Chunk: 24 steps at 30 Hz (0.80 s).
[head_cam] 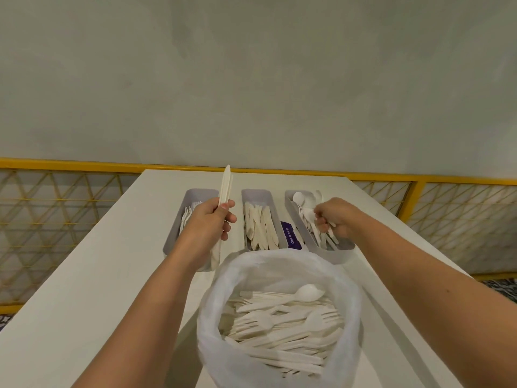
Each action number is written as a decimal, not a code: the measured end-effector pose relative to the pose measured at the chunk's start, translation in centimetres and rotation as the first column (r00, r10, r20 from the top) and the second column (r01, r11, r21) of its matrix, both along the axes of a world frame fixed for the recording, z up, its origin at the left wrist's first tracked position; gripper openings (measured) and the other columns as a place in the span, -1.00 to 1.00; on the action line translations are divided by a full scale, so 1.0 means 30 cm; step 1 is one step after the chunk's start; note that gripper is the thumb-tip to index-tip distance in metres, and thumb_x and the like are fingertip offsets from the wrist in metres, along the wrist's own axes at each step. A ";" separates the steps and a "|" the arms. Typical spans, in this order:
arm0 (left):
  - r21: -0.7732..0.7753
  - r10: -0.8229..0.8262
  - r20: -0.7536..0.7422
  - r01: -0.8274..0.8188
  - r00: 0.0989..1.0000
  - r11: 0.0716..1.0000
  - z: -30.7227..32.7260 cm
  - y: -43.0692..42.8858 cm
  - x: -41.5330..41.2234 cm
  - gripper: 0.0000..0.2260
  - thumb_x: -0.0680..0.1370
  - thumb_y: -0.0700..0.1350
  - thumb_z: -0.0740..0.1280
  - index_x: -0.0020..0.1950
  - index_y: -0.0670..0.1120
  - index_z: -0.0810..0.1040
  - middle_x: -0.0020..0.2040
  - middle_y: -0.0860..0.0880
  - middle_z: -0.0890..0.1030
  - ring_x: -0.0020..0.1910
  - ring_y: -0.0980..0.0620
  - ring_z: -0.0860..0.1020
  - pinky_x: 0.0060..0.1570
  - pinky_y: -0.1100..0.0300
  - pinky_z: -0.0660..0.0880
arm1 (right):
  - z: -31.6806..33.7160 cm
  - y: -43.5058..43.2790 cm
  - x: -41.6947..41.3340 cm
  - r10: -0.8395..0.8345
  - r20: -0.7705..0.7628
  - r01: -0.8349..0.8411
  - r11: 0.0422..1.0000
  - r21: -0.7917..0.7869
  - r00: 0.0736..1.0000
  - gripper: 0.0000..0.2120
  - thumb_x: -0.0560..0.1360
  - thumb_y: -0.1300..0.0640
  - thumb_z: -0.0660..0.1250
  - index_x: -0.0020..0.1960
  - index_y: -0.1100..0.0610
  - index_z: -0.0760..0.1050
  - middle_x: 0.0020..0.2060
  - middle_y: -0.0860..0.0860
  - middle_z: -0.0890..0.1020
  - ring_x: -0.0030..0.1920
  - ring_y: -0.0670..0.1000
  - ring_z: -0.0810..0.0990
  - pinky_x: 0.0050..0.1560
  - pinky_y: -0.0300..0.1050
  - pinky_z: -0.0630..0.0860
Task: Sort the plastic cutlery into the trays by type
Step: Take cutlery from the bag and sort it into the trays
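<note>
Three grey trays stand side by side on the white table. The left tray [171, 242] holds forks, the middle tray [256, 194] holds knives, the right tray [334, 254] holds spoons. My left hand [208, 226] grips a few white plastic knives [225, 186] upright above the left tray. My right hand [334, 219] reaches into the right tray, its fingers curled round the handles of white spoons [331, 237]. In front, a clear plastic bag [212, 309] holds several mixed white forks, spoons and knives.
A purple label [291, 236] lies between the middle and right trays. The table [92, 275] runs to a grey wall with a yellow rail [70, 165] and lattice panels on both sides. The table's edges fall away left and right.
</note>
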<state>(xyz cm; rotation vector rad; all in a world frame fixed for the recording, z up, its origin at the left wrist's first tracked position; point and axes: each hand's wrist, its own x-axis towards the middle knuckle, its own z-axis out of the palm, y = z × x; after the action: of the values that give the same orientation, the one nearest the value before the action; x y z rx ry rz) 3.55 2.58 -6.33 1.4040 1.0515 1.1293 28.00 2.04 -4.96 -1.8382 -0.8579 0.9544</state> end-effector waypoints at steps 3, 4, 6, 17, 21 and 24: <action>0.013 0.007 0.002 -0.007 1.000 1.000 -0.004 0.002 0.000 -0.76 0.65 -0.17 0.06 0.17 -0.17 0.49 -0.25 -0.04 0.48 -0.31 0.06 0.39 -0.31 0.24 0.37 | -0.044 -0.004 0.052 -0.018 0.322 0.052 0.994 -0.099 0.947 -0.77 0.54 0.34 0.09 -0.26 0.24 0.39 -0.44 0.09 0.43 -0.46 -0.03 0.35 -0.46 -0.24 0.30; 0.018 0.011 -0.001 -0.011 1.000 1.000 -0.007 0.002 -0.001 -0.75 0.65 -0.17 0.06 0.18 -0.17 0.49 -0.24 -0.04 0.48 -0.30 0.06 0.39 -0.31 0.24 0.37 | -0.059 -0.001 0.065 -0.007 0.367 0.052 0.992 -0.113 0.930 -0.79 0.54 0.33 0.10 -0.23 0.25 0.41 -0.42 0.09 0.46 -0.44 -0.03 0.38 -0.43 -0.24 0.32; 0.023 0.014 -0.001 -0.014 1.000 1.000 -0.014 0.006 0.000 -0.75 0.65 -0.17 0.07 0.18 -0.18 0.49 -0.24 -0.04 0.48 -0.30 0.05 0.40 -0.30 0.24 0.37 | -0.086 0.003 0.081 0.020 0.412 0.038 0.990 -0.133 0.911 -0.88 0.54 0.32 0.14 -0.10 0.27 0.45 -0.33 0.13 0.52 -0.37 0.01 0.44 -0.37 -0.21 0.35; 0.028 -0.029 0.007 0.029 1.000 0.999 -0.010 -0.001 -0.003 -0.76 0.65 -0.12 0.09 0.17 -0.08 0.51 -0.23 -0.01 0.51 -0.28 0.06 0.42 -0.27 0.23 0.40 | -0.100 0.016 0.005 0.091 0.724 0.006 0.991 -0.131 0.684 -0.58 0.54 0.29 0.23 0.38 0.29 0.29 0.31 0.22 0.33 0.26 0.22 0.42 0.22 -0.02 0.41; -0.033 -0.076 0.087 0.079 0.993 0.996 -0.004 0.002 -0.011 -0.77 0.64 -0.18 0.11 0.20 -0.13 0.51 -0.25 -0.01 0.47 -0.32 0.08 0.40 -0.29 0.26 0.41 | -0.024 0.016 -0.083 0.128 0.718 -0.189 0.982 0.005 0.684 -0.61 0.56 0.27 0.18 0.38 0.17 0.35 0.29 0.16 0.43 0.25 0.14 0.46 0.17 -0.07 0.44; -0.062 -0.113 0.128 0.121 0.985 0.991 -0.001 -0.001 -0.014 -0.77 0.63 -0.24 0.13 0.22 -0.19 0.50 -0.26 -0.04 0.49 -0.35 0.07 0.42 -0.29 0.25 0.42 | 0.049 0.000 -0.183 0.203 0.655 -0.364 0.924 0.117 0.727 -0.73 0.57 0.19 0.20 0.25 0.12 0.47 0.02 0.05 0.55 0.04 0.04 0.54 0.05 -0.11 0.51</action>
<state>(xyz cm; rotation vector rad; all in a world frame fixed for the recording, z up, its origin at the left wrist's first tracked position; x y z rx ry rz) 3.13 2.55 -6.37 1.3060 0.8998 1.0702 22.53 2.06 -3.49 -1.8556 -1.6417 0.3455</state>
